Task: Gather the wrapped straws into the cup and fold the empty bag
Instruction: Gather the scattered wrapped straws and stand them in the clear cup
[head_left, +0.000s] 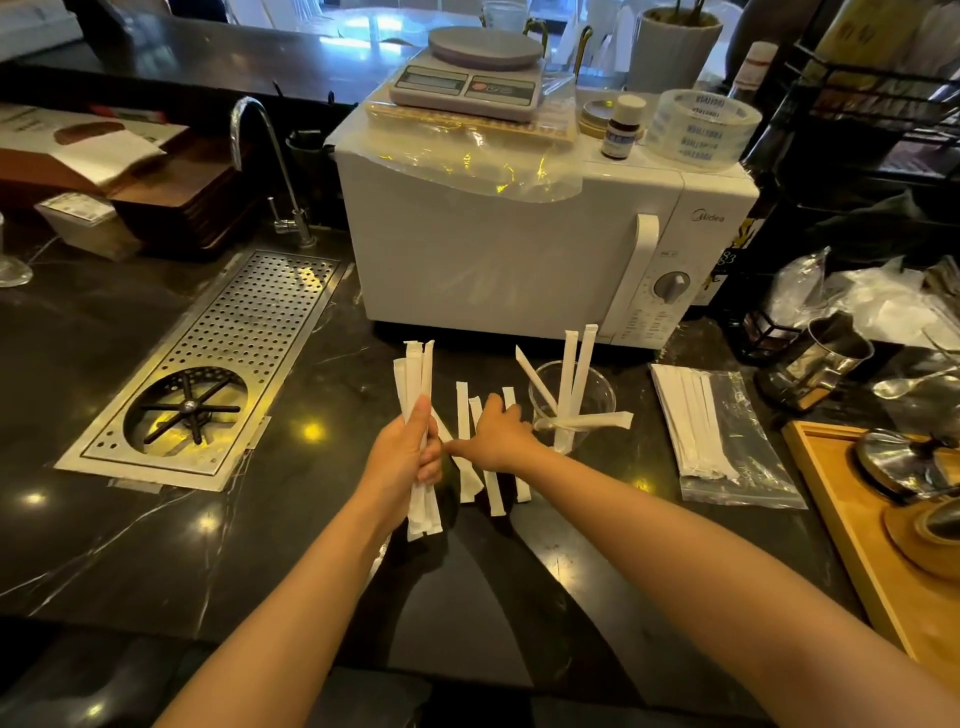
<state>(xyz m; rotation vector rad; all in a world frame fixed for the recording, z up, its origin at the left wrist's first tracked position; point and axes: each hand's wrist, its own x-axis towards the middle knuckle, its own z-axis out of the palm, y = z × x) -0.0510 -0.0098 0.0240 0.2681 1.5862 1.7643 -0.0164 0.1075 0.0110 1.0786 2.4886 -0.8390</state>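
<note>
A bundle of wrapped straws (415, 415) stands nearly upright at frame centre, long axis running up the frame, clamped in the left hand (402, 457) with fingers closed around its middle. Just right, the right hand (501, 436) lies palm-down, fingers spread apart over loose straws (478, 452) lying lengthwise on the dark surface (208, 545). Further right, the clear cup (574, 400) holds several straws leaning upward, one lying across it. The bag (727, 441), right of centre, lies flat with straws inside.
</note>
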